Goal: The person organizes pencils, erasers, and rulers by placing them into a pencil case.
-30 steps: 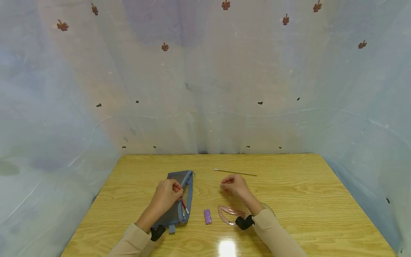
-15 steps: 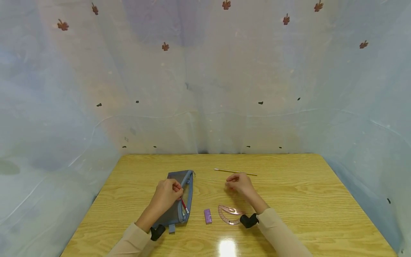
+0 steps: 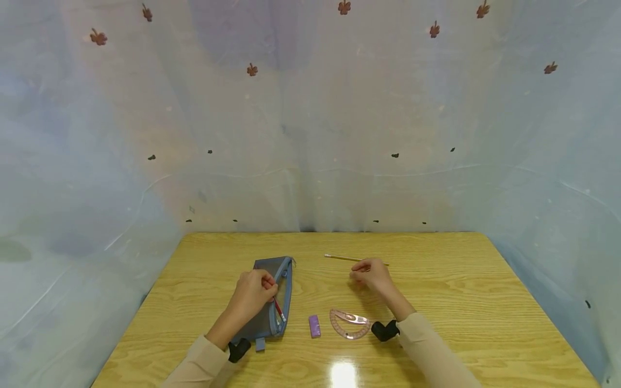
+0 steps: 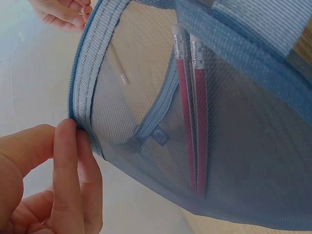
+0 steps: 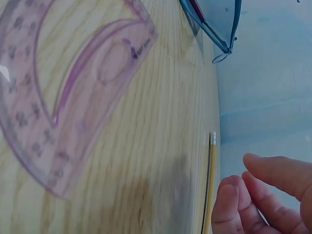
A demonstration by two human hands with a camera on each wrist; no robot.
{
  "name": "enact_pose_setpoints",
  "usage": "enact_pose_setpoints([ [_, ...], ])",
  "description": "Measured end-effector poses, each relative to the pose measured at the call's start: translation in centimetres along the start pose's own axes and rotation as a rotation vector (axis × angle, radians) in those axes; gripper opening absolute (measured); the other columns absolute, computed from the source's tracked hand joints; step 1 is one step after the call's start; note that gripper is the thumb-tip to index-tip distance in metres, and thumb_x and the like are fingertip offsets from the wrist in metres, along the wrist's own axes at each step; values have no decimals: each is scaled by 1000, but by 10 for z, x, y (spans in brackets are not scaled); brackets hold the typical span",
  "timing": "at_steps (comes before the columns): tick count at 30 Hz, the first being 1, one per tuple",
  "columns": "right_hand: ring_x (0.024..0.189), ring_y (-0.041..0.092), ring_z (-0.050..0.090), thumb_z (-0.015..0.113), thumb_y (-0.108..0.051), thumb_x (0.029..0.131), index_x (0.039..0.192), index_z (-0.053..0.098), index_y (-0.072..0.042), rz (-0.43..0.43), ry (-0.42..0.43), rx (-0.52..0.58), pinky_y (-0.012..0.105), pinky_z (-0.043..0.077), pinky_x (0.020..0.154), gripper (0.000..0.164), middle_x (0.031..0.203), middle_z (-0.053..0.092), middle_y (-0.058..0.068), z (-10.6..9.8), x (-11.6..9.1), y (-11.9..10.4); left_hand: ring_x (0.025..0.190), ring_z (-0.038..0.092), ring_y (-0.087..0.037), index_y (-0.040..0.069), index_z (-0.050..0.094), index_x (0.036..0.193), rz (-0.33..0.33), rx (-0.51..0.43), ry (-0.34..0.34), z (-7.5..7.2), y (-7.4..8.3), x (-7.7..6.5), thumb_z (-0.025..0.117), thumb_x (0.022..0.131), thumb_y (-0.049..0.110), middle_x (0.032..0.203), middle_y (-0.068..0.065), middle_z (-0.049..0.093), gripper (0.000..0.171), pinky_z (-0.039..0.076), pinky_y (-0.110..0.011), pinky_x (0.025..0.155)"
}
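Fingers [image 4: 67, 175] of the left hand [image 3: 248, 295] pinch the mesh pouch [image 3: 259, 323] at left, while the right hand [image 3: 372, 274], fingertips narrowly parted, hovers near the far pencil [image 3: 342, 257]!

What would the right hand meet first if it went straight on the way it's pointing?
Likely the yellow pencil, lying just ahead of the right hand; the hand seems raised above the table, so it might pass over instead.

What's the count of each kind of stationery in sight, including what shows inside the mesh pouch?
Red pencils: 2
Yellow pencil: 1
Pink protractor: 1
Purple block, likely an eraser: 1
Blue mesh pouch: 1
Total visible: 6
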State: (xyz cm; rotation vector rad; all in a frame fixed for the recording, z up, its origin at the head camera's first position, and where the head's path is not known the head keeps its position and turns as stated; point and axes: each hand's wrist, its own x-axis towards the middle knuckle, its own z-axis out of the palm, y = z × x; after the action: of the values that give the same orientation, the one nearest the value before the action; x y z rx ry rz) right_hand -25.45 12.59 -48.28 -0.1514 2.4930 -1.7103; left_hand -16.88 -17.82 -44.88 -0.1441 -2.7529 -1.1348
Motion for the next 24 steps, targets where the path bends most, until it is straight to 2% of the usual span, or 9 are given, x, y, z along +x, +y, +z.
enact_pose_setpoints([
  [6, 81, 41, 66, 70, 7, 87, 96, 68, 13, 8, 15, 14, 46, 60, 70, 10, 87, 67, 19, -6, 1, 1, 54, 59, -7, 4, 66, 79, 6, 7, -3, 0, -1, 0, 71, 87, -1, 66, 3, 61, 11, 50, -22, 47],
  [14, 79, 36, 66, 70, 8, 86, 93, 68, 11, -17, 45, -28, 45, 60, 70, 7, 84, 66, 14, -10, 6, 7, 52, 59, -7, 4, 67, 78, 16, 9, 7, 0, -2, 0, 71, 87, -1, 66, 2, 61, 11, 50, -21, 47],
  [24, 76, 37, 67, 71, 7, 85, 91, 69, 11, -28, 54, -49, 42, 60, 64, 7, 82, 65, 15, -14, 7, 10, 53, 60, -8, 4, 67, 78, -5, -2, 0, 0, -2, 1, 71, 87, -1, 66, 2, 61, 11, 51, -21, 47],
])
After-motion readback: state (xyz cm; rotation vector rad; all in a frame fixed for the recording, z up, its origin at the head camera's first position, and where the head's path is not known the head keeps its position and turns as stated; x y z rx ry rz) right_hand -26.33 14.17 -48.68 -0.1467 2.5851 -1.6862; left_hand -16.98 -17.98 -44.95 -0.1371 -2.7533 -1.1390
